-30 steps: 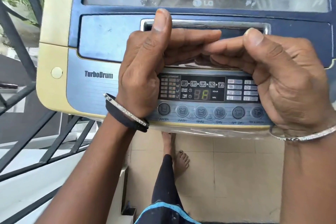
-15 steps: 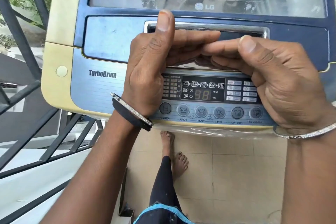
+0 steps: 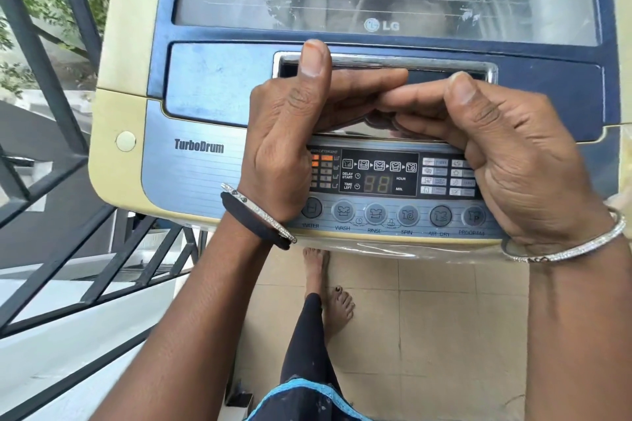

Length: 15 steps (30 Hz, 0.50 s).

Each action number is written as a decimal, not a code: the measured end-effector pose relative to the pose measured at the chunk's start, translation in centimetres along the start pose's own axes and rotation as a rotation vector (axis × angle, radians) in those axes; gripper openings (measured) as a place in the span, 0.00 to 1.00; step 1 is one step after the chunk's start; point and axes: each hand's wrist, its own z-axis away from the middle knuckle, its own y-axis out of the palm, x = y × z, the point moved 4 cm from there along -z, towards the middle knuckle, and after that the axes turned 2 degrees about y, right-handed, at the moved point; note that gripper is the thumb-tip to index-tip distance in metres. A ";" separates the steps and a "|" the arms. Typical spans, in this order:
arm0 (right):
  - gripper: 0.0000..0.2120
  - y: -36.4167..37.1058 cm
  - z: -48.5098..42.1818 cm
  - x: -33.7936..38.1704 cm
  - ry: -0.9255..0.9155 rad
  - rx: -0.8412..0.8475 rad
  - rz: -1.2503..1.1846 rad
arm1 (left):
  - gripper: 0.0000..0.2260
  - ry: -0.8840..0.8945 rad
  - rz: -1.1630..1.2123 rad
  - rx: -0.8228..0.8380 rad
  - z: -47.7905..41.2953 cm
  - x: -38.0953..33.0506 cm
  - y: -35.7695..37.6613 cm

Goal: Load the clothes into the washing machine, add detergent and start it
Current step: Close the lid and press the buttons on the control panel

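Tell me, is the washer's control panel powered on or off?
On: the display shows lit amber digits, and orange indicator lights glow to its left.

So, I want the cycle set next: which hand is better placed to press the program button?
Right, probably. The right hand lies just beside the program button, while the left hand sits far along the row, by the water button.
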 end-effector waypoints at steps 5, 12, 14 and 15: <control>0.18 0.2 -0.1 0.3 0.016 -0.016 -0.015 | 0.30 -0.033 -0.051 0.003 -0.1 0.1 0.0; 0.18 0.2 -0.2 0.3 0.039 -0.009 -0.022 | 0.30 -0.030 -0.016 -0.017 -0.1 0.1 0.1; 0.19 0.1 -0.3 0.2 0.052 -0.018 -0.045 | 0.30 -0.026 -0.007 -0.010 -0.1 0.1 0.1; 0.19 0.1 -0.4 0.3 0.055 -0.015 -0.056 | 0.30 -0.022 -0.008 -0.009 -0.1 0.1 0.0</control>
